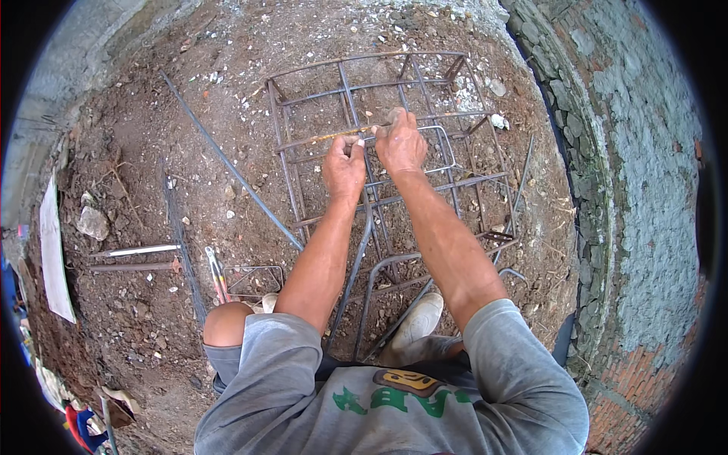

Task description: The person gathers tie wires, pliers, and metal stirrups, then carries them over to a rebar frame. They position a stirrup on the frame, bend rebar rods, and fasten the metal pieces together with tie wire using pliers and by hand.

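A cage of rusty steel rebar lies on the soil in front of me, its bars crossing in a grid. At a crossing near its middle, my left hand is closed with thumb and fingers pressed at a bar. Just right of it, my right hand is also closed, its fingers curled down at the same crossing. The fingers hide any small thing pinched between them. A bent, round-cornered rebar loop sticks out beside my right hand.
A long steel rod lies to the left, with pliers-like long-handled cutters and a small rebar stirrup near my knee. Further left are thin wires, a stone and a pale board. A rough wall stands right.
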`<state>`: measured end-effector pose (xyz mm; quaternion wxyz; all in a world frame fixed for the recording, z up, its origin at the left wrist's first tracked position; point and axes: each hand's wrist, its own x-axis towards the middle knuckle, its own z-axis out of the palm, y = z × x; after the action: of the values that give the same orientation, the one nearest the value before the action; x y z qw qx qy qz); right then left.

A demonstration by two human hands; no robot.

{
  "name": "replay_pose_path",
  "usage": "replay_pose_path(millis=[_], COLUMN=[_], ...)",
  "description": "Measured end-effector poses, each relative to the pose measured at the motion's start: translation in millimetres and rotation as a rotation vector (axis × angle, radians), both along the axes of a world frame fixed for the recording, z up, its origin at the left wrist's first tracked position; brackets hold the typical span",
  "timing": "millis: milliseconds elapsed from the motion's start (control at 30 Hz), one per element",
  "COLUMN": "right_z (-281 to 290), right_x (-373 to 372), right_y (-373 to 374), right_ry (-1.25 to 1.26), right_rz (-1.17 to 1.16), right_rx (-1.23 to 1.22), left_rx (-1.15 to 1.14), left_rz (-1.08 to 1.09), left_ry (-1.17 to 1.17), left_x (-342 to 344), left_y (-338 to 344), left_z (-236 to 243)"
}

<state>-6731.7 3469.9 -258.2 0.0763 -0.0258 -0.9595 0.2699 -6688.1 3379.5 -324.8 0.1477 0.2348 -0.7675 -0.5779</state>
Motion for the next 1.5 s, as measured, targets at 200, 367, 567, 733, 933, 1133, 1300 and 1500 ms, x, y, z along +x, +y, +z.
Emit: replay_pose_path(millis=[200, 367, 567, 733, 933, 1133, 1300, 1500], right_z=[-7, 7, 10, 10, 24, 14, 4, 4], right_x=[0, 15, 21, 24, 15, -13, -24, -23], right_y=[14, 10, 10, 5, -1, -15, -11, -19], right_ry=[0.003, 0.075, -0.047, 0.040, -0.246, -0.546, -0.636, -0.772], right_rz=[0.262, 0.323, 0.355, 0.370, 0.338, 0.289, 0.250, 0.036], right_rx=[0.234, 0.227, 0.322, 0.272, 0.266, 0.202, -0.018, -0.403], left_rx=[-0.019, -0.060, -0.054, -0.020, -0.012, 0.275, 0.384, 0.645], left_rz=[-0.025, -0.027, -0.058, -0.053, -0.024, 0.042, 0.116, 0.125], left_ry=[-0.191, -0.190, -0.268, -0.224, -0.124, -0.146, -0.166, -0.150], left_x=[0, 2, 2, -6, -3, -7, -7, -5], left_y=[-1, -6, -5, -10, -7, -5, 3, 3], left_z=[31, 40, 38, 25, 29, 5, 0, -6])
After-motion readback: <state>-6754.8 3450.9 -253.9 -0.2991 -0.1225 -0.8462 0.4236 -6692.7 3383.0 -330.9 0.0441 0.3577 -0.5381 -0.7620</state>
